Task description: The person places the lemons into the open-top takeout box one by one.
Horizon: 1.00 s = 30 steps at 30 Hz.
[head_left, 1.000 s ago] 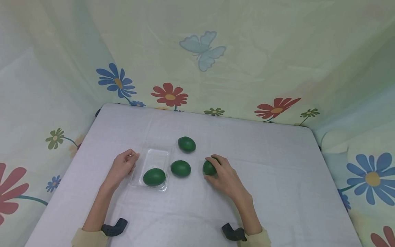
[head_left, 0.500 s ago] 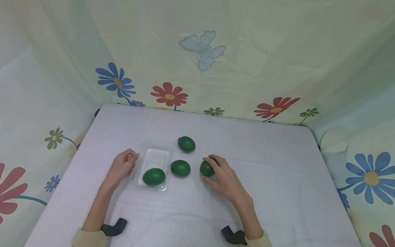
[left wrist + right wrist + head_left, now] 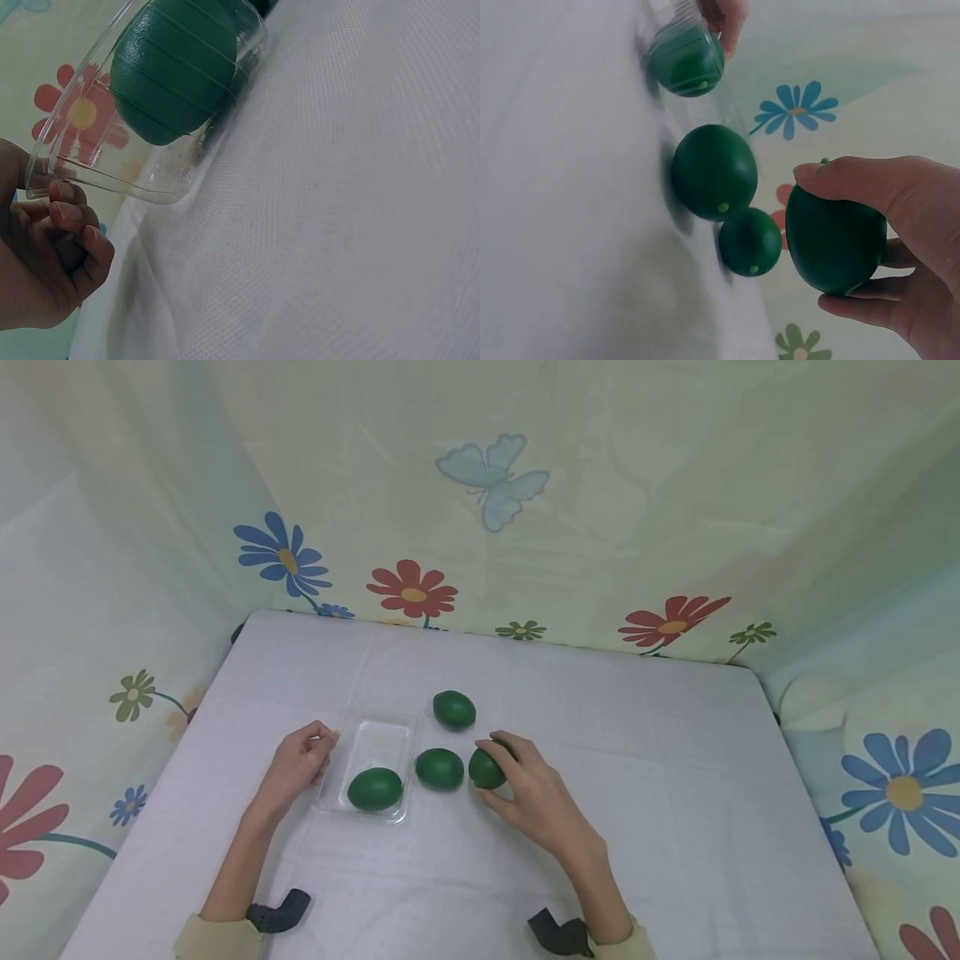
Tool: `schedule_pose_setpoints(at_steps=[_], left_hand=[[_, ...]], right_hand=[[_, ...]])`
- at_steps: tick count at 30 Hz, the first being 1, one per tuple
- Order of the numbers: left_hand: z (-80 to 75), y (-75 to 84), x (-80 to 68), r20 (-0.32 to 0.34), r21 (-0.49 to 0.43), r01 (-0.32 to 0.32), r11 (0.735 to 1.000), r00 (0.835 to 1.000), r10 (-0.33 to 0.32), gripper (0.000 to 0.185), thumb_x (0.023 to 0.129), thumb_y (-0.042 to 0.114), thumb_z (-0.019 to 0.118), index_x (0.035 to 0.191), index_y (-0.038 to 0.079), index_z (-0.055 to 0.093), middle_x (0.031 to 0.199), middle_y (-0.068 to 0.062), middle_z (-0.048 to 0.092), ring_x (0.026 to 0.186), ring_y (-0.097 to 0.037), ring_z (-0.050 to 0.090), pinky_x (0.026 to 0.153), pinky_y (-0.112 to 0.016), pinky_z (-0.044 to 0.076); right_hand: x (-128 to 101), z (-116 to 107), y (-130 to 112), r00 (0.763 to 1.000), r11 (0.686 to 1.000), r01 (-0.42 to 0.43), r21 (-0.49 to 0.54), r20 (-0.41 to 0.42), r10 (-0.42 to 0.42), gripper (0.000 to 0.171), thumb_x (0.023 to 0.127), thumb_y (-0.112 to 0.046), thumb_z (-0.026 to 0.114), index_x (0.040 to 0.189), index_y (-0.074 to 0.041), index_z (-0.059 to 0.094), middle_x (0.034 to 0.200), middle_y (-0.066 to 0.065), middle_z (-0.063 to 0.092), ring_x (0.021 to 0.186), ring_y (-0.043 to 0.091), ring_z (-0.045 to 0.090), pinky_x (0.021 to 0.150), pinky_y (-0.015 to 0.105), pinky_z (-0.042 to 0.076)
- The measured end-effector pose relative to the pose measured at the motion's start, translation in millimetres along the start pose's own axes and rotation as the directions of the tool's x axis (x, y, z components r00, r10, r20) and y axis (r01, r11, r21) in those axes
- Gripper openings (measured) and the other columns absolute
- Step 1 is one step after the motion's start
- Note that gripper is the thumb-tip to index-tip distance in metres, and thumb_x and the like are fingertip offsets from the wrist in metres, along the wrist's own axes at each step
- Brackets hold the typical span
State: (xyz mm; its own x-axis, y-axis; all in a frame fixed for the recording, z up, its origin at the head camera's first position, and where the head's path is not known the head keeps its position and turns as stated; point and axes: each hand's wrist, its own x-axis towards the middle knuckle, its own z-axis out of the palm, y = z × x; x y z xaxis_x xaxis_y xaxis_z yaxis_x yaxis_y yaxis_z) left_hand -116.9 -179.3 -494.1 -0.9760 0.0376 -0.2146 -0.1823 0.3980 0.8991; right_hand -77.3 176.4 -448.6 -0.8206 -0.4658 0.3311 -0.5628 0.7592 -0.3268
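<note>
My left hand [image 3: 298, 760] pinches the left rim of a clear plastic container [image 3: 142, 187], thumb on one side and curled fingers on the other. Inside its near end lies a dark green lime [image 3: 375, 789]; the far part of the container holds nothing. My right hand [image 3: 534, 789] grips another lime [image 3: 836, 236] between thumb and fingers, and the right wrist view shows it raised off the tabletop. Just left of it, a third lime [image 3: 439, 769] rests on the table beside the container. One more lime [image 3: 454, 710] sits farther back.
A white cloth covers the table [image 3: 675, 793]. Behind and at both sides hangs a pale curtain [image 3: 600, 485] printed with flowers and a butterfly. A dark curved wrist mount [image 3: 279, 912] is strapped by the left cuff, and a similar mount [image 3: 558, 933] by the right.
My right hand has moved left with its lime, bringing it close to the lime beside the container. The left hand and container have stayed in place.
</note>
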Motion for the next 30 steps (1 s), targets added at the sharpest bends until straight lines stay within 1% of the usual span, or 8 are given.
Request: schedule_pose_setpoints(at_steps=[6,11,18,23,30], left_hand=[[0.1,-2.3,0.6,0.0,0.007,-0.001,1.0,1.0,0.001,0.031,0.108,0.028,0.053,0.102,-0.003,0.056,0.058,0.004,0.043,0.052,-0.011,0.041,0.051,-0.026,0.038],[0.9,-3.7,1.7,-0.004,0.008,0.001,1.0,1.0,-0.001,0.03,0.108,0.028,0.053,0.101,-0.002,0.056,0.058,0.005,0.044,0.052,-0.011,0.042,0.051,-0.026,0.039],[-0.5,-3.1,1.9,-0.003,0.003,-0.004,1.0,1.0,0.004,0.031,0.108,0.028,0.052,0.102,-0.002,0.056,0.058,0.005,0.043,0.052,-0.011,0.041,0.051,-0.026,0.038],[-1.0,-2.4,1.7,0.002,-0.006,-0.009,1.0,1.0,0.009,0.031,0.108,0.028,0.053,0.101,-0.003,0.056,0.058,0.005,0.043,0.052,-0.011,0.041,0.051,-0.026,0.038],[-1.9,-1.9,1.5,0.006,-0.018,-0.003,1.0,1.0,0.003,0.031,0.108,0.027,0.053,0.1,-0.002,0.056,0.057,0.006,0.043,0.051,-0.01,0.041,0.05,-0.025,0.037]], right_hand=[[11,-2,-12,0.998,0.998,0.056,0.017,-0.002,-0.056,0.066,0.08,-0.021,0.091,0.138,-0.013,0.059,0.141,0.015,0.056,0.124,0.027,0.061,0.089,0.034,0.059],[21,-4,-22,0.996,0.996,0.087,0.014,0.015,-0.087,0.065,0.082,-0.024,0.089,0.139,-0.013,0.059,0.141,0.014,0.056,0.125,0.026,0.061,0.092,0.034,0.058],[36,-1,-32,0.99,0.99,0.141,0.019,0.023,-0.141,0.062,0.084,-0.025,0.088,0.138,-0.013,0.059,0.14,0.014,0.057,0.125,0.026,0.061,0.092,0.033,0.058],[48,2,-37,0.987,0.988,0.155,0.027,0.034,-0.156,0.062,0.086,-0.028,0.086,0.139,-0.013,0.059,0.141,0.014,0.056,0.124,0.027,0.061,0.092,0.035,0.058],[66,8,-43,0.984,0.985,0.162,0.053,0.071,-0.166,0.062,0.088,-0.03,0.084,0.141,-0.014,0.057,0.142,0.013,0.055,0.124,0.029,0.061,0.092,0.04,0.059]])
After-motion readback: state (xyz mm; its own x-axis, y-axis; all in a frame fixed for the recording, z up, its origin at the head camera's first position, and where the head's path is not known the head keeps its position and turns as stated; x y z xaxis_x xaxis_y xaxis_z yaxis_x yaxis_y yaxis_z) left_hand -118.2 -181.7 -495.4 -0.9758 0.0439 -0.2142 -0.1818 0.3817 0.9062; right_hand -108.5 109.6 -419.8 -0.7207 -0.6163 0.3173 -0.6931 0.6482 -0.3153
